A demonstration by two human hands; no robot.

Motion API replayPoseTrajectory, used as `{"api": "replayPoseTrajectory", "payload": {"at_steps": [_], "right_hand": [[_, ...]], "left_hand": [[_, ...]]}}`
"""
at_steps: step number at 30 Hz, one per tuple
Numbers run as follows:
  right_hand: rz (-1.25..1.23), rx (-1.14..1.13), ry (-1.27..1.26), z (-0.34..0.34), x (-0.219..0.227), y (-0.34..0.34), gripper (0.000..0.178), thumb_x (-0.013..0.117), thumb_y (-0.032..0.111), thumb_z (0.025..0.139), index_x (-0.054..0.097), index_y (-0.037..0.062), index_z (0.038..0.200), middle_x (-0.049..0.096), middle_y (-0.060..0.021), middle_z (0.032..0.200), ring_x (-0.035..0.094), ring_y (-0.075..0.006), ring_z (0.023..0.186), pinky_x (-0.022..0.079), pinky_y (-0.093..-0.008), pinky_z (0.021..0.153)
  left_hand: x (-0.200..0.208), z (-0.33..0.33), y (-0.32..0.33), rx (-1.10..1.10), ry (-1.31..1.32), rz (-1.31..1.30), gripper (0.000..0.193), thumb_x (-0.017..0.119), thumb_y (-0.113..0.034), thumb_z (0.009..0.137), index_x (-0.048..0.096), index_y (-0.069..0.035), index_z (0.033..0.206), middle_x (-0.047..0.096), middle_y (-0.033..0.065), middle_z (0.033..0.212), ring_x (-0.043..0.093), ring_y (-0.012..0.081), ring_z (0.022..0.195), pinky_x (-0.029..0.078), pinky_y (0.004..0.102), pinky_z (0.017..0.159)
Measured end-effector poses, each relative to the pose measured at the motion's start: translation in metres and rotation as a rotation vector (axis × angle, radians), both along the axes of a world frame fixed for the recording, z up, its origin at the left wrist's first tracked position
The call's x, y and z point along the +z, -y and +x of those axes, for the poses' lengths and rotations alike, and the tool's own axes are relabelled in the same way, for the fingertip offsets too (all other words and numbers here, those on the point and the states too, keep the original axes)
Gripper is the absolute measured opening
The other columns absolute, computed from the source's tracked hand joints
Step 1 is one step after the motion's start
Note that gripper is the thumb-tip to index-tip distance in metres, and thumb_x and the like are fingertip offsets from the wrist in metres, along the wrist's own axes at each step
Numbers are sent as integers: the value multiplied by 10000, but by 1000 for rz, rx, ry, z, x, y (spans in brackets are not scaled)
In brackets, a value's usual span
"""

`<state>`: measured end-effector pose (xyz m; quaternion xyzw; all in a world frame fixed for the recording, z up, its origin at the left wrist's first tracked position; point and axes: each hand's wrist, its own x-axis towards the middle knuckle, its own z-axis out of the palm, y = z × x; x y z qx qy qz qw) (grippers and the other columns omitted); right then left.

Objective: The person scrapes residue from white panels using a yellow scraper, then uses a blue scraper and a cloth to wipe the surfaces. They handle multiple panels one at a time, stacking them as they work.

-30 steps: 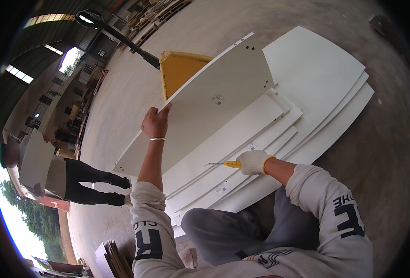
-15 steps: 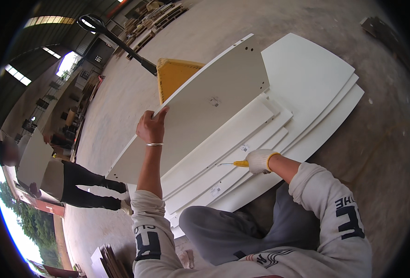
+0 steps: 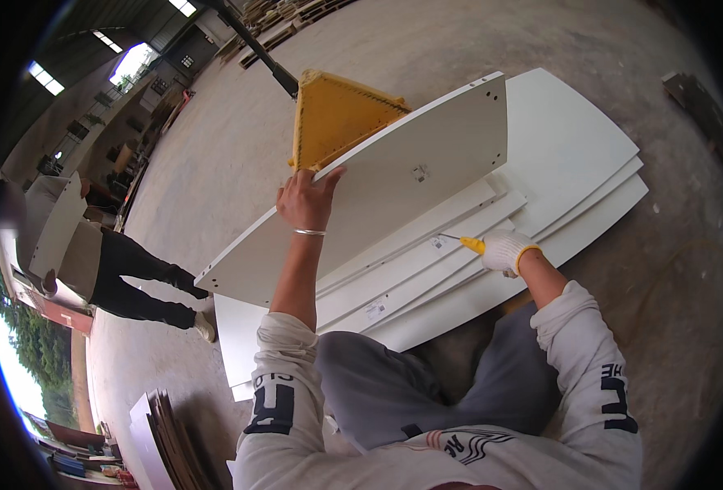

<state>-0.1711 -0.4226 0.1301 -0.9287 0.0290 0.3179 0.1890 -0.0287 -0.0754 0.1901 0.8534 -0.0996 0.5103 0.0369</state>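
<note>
My left hand [image 3: 307,198], bare and with a bracelet at the wrist, is closed over the upper edge of a white panel [image 3: 378,189]. That panel stands tilted on its long edge, with small holes near its ends and a label on its face. My gloved right hand [image 3: 506,251] grips a screwdriver [image 3: 472,244] by its yellow handle. Its thin metal shaft points left, over narrow white boards [image 3: 410,245] that bear labels. These boards lie on a stack of larger white panels [image 3: 553,139] with curved edges.
A yellow pallet jack [image 3: 337,114] with a black handle stands behind the tilted panel. At left, another person [image 3: 124,253] holds a white board [image 3: 61,220]. Brown and white boards [image 3: 174,441] lean at lower left; dark planks [image 3: 700,110] lie far right.
The view has shifted. My left hand and the tilted panel have moved right against the stack, with the panel's upper edge lower over it. The screwdriver has moved up and right with my right hand.
</note>
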Motion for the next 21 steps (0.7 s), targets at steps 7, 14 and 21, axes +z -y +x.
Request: {"api": "replayPoseTrajectory", "payload": {"at_steps": [7,14,21], "right_hand": [[-64,-301,213,-3,-18,34,284,612,213,898,788,63,1063,775,-221,1033,767,-364,955,605,-474,792],[-235,-278,322,10,-36,44,301,634,238,923,788,70,1119,779,-196,1107,758,-390,1034,611,-496,850],[-180,-92,188,-1,-15,-20,285,635,223,932,785,64,1114,785,-193,1077,773,-363,979,613,-476,822]], "left_hand": [[27,-5,-12,21,105,-28,627,819,-716,734,702,-100,735,708,40,717,671,238,684,453,375,677],[103,-16,-18,103,162,-130,645,819,-741,713,715,-105,727,706,40,696,687,249,694,497,379,726],[128,-24,-27,133,112,-181,749,733,-838,720,766,-93,792,747,66,758,701,264,753,505,395,821]]}}
